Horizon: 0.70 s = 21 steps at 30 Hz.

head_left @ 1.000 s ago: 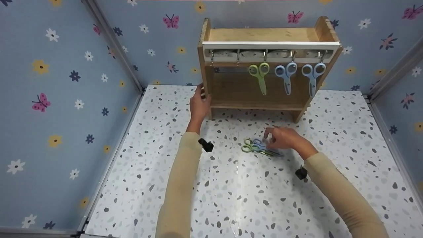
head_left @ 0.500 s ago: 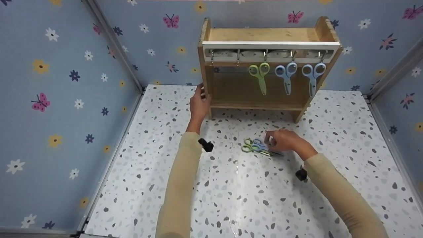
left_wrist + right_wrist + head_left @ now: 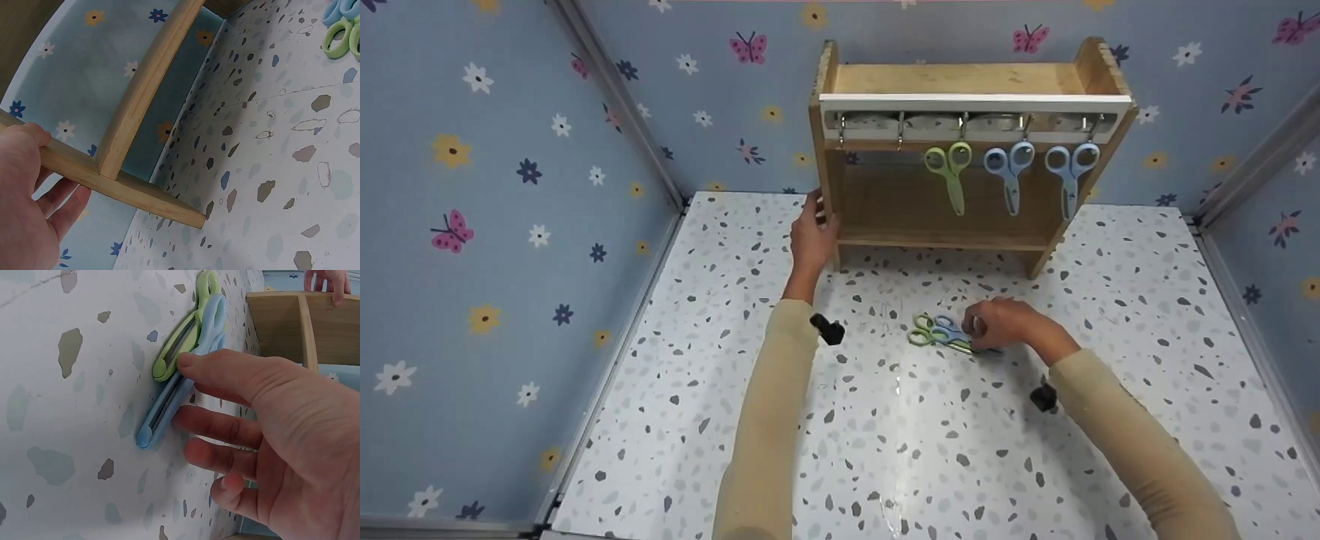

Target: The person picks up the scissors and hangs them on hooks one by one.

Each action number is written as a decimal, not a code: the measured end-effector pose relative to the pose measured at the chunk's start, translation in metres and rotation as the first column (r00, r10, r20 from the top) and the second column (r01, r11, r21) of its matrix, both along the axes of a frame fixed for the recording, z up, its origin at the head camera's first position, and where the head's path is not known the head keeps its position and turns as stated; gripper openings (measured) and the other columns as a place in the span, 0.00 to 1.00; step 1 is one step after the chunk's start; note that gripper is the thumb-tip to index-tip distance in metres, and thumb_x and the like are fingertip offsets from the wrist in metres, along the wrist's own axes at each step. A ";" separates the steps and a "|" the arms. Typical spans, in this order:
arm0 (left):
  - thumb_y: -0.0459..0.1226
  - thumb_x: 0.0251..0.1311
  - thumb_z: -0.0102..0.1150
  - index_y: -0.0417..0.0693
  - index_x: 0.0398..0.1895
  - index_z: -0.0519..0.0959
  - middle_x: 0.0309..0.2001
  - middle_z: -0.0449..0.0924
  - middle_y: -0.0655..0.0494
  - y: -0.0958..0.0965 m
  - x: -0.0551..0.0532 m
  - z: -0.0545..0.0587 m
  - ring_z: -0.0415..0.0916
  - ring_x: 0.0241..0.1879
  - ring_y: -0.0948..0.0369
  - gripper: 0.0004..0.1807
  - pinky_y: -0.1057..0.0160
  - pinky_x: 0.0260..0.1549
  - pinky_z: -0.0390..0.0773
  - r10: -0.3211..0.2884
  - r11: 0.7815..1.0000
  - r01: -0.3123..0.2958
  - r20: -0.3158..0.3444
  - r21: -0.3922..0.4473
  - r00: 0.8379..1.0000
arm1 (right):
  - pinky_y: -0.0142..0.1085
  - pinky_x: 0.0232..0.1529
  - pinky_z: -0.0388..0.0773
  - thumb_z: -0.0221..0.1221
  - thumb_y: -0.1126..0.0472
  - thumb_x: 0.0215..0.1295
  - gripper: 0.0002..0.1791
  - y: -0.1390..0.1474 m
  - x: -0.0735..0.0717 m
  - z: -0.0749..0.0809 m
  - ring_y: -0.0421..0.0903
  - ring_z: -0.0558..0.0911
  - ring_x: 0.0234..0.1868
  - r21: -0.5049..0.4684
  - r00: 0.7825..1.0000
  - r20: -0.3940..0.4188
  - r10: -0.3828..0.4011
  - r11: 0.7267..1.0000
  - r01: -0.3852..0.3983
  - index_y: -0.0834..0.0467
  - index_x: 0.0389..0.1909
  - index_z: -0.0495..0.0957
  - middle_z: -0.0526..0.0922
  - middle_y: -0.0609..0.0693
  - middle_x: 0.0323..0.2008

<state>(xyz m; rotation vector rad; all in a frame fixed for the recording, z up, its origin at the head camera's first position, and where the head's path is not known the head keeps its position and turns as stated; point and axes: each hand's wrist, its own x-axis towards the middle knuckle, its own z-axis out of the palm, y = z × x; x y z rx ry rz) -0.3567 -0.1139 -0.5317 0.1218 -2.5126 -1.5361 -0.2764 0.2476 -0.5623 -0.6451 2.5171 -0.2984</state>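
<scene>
My left hand (image 3: pixel 812 240) grips the left side panel of a wooden hook rack (image 3: pixel 945 244), its thumb and fingers on either side of the wood (image 3: pixel 143 194) in the left wrist view. On the speckled table before the rack lie blue scissors (image 3: pixel 211 323) partly over green scissors (image 3: pixel 174 354). My right hand (image 3: pixel 1001 322) pinches the blue scissors around the blade between thumb and index finger, while the other fingers curl loosely. In the head view this hand hides the blade ends. Both pairs have their handle rings toward the left.
From the rack's metal hooks hang green scissors (image 3: pixel 950 176) and two blue pairs (image 3: pixel 1011 174), (image 3: pixel 1067 176) toward the right. The two left hooks (image 3: pixel 900 131) carry nothing. Patterned panels (image 3: pixel 525 285) enclose the table (image 3: pixel 735 247) at the left, back and right.
My right hand has lowered slightly onto the blue scissors, and its thumb and index finger have closed on them. The left hand and the rack have stayed still.
</scene>
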 end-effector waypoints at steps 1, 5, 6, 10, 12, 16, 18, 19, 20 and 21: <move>0.39 0.86 0.57 0.52 0.88 0.65 0.81 0.77 0.42 0.000 0.000 0.000 0.80 0.77 0.45 0.32 0.44 0.73 0.85 0.001 1.000 -0.001 -0.001 -0.002 1.000 | 0.44 0.42 0.82 0.75 0.55 0.70 0.12 0.000 0.000 0.000 0.46 0.85 0.41 0.000 1.000 0.003 0.004 1.000 -0.004 0.52 0.50 0.88 0.93 0.52 0.45; 0.39 0.86 0.57 0.53 0.88 0.65 0.81 0.77 0.43 0.000 0.000 0.001 0.81 0.77 0.45 0.32 0.44 0.72 0.86 0.002 1.000 -0.002 0.006 -0.003 1.000 | 0.46 0.46 0.85 0.75 0.55 0.70 0.13 0.000 0.000 0.000 0.47 0.86 0.42 -0.007 1.000 0.017 0.021 1.000 -0.021 0.54 0.50 0.89 0.93 0.53 0.46; 0.39 0.86 0.57 0.53 0.88 0.65 0.81 0.77 0.42 0.000 -0.001 0.001 0.81 0.77 0.45 0.32 0.44 0.72 0.86 0.001 1.000 -0.001 0.006 0.001 1.000 | 0.46 0.46 0.85 0.75 0.55 0.70 0.12 0.000 0.000 0.000 0.47 0.86 0.42 -0.009 1.000 0.019 0.025 1.000 -0.025 0.54 0.50 0.89 0.93 0.54 0.46; 0.38 0.86 0.57 0.53 0.88 0.64 0.81 0.77 0.43 0.000 0.000 0.002 0.80 0.78 0.45 0.32 0.45 0.72 0.86 -0.002 1.000 0.002 0.016 0.016 1.000 | 0.47 0.47 0.85 0.75 0.56 0.70 0.12 -0.001 0.000 0.000 0.47 0.85 0.42 -0.007 0.999 0.034 0.020 1.000 -0.020 0.55 0.50 0.89 0.93 0.54 0.46; 0.38 0.86 0.57 0.53 0.88 0.64 0.81 0.77 0.42 0.000 0.000 0.002 0.80 0.77 0.45 0.32 0.45 0.71 0.87 -0.004 1.000 0.004 0.014 0.022 1.000 | 0.46 0.48 0.85 0.75 0.56 0.70 0.12 -0.001 0.000 0.000 0.46 0.85 0.42 -0.003 0.999 0.036 0.013 1.000 -0.013 0.55 0.50 0.89 0.93 0.53 0.46; 0.38 0.86 0.57 0.53 0.88 0.64 0.81 0.77 0.42 0.000 0.001 0.003 0.80 0.77 0.45 0.32 0.46 0.70 0.87 -0.008 1.000 0.008 0.015 0.023 1.000 | 0.46 0.48 0.85 0.75 0.57 0.70 0.11 -0.002 -0.001 0.000 0.46 0.84 0.41 -0.003 0.999 0.038 0.007 1.000 -0.007 0.55 0.50 0.89 0.93 0.53 0.45; 0.38 0.86 0.57 0.53 0.88 0.64 0.81 0.77 0.42 0.000 0.001 0.003 0.80 0.77 0.45 0.32 0.46 0.70 0.88 -0.011 1.000 0.010 0.015 0.025 1.000 | 0.45 0.47 0.84 0.74 0.57 0.71 0.11 -0.002 0.000 -0.001 0.46 0.84 0.41 -0.006 0.999 0.037 0.010 1.000 -0.010 0.55 0.50 0.89 0.93 0.53 0.45; 0.38 0.86 0.57 0.53 0.88 0.64 0.81 0.77 0.42 0.000 0.001 0.002 0.80 0.77 0.45 0.32 0.46 0.70 0.88 -0.012 1.000 0.011 0.015 0.025 1.000 | 0.45 0.47 0.84 0.74 0.57 0.71 0.11 -0.001 0.000 -0.001 0.46 0.84 0.41 -0.008 0.999 0.038 0.010 1.000 -0.010 0.55 0.50 0.89 0.93 0.53 0.45; 0.38 0.86 0.57 0.53 0.88 0.64 0.81 0.77 0.42 0.000 0.001 0.002 0.80 0.77 0.45 0.32 0.46 0.70 0.88 -0.012 1.000 0.012 0.013 0.025 1.000 | 0.45 0.47 0.84 0.74 0.57 0.70 0.11 -0.001 0.000 -0.001 0.46 0.84 0.41 -0.011 0.999 0.038 0.012 1.000 -0.012 0.56 0.50 0.89 0.93 0.53 0.45; 0.38 0.86 0.57 0.53 0.88 0.64 0.81 0.77 0.42 -0.001 0.001 0.002 0.81 0.77 0.45 0.32 0.46 0.70 0.88 -0.014 1.000 0.013 0.011 0.026 1.000 | 0.44 0.46 0.84 0.74 0.58 0.70 0.11 -0.001 0.000 -0.001 0.46 0.83 0.40 -0.014 0.999 0.036 0.015 1.000 -0.014 0.56 0.49 0.89 0.92 0.53 0.44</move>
